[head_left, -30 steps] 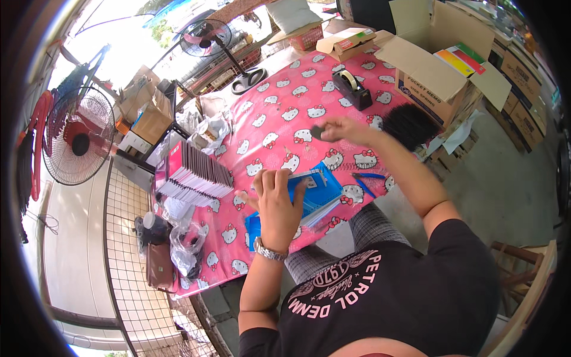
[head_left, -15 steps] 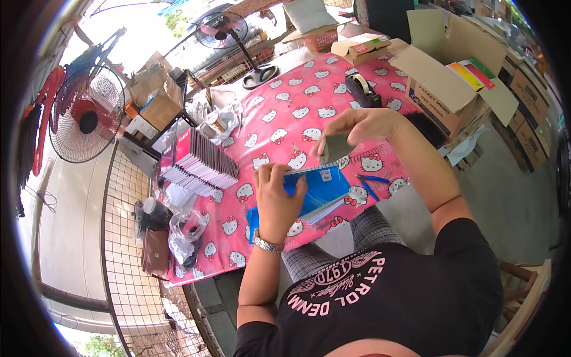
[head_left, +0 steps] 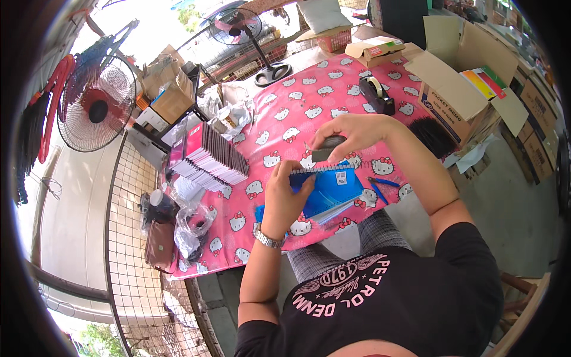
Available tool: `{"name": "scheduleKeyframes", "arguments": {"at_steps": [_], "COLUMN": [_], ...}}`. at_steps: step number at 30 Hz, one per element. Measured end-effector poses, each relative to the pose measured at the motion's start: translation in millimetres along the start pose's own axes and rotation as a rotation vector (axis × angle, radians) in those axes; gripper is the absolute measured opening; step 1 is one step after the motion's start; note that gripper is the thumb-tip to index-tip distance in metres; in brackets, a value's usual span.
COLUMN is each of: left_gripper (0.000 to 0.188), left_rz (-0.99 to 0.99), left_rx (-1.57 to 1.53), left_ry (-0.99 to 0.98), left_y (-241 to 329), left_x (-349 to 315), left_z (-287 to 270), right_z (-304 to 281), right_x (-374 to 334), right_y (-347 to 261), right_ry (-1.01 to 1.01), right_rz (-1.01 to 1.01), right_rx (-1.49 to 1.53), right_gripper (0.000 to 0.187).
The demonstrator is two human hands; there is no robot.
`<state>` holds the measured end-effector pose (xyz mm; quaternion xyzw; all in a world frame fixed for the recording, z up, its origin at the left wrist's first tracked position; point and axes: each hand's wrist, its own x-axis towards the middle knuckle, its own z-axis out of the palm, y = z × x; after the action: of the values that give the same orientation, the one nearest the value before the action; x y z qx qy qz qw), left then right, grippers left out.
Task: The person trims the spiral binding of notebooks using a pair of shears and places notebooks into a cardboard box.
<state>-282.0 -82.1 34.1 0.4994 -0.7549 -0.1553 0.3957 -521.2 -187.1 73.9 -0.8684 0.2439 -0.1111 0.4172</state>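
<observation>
A blue notebook (head_left: 334, 184) lies on the pink patterned tablecloth near my lap, its white pages showing at the near edge. My left hand (head_left: 282, 199) grips its left part, thumb on the cover and fingers over the far edge. Dark wire spiral (head_left: 333, 169) runs along that edge, and a loose length of coil sticks out past the right corner. Just above the spiral, my right hand (head_left: 358, 134) holds a dark grey-green block (head_left: 327, 150) between thumb and fingers. Whether the block touches the wire I cannot tell. Blue-handled pliers (head_left: 380, 188) rest to the right.
A stack of spiral notebooks (head_left: 209, 156) stands at the left by crumpled plastic bags (head_left: 191, 229). A black tape dispenser (head_left: 377, 95) sits beyond my right hand. Black bristly wires (head_left: 429, 138) and an open carton (head_left: 449, 110) are at the right. Two fans stand at the far left.
My right hand has shifted the block leftward along the spiral edge and turned it. My left hand keeps its hold on the notebook. The whole view has swung slightly.
</observation>
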Motion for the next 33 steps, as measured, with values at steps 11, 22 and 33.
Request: {"name": "scheduleKeyframes", "arguments": {"at_steps": [11,22,33], "left_gripper": [0.024,0.027,0.018], "left_rz": [-0.104,-0.150,-0.158], "left_rx": [-0.172,-0.154,-0.265], "left_ry": [0.039,0.099,0.175], "left_y": [-5,-22,-14], "left_x": [2,-15,-16], "left_z": [1,5,9], "right_z": [97,63,47], "right_x": [-35,-41,13], "right_y": [235,-27,-70], "right_ry": [0.581,1.104,0.367], "right_rz": [0.772,-0.260,-0.003], "right_rx": [-0.428,-0.522,-0.673], "right_gripper": [0.058,0.036,0.036]}}
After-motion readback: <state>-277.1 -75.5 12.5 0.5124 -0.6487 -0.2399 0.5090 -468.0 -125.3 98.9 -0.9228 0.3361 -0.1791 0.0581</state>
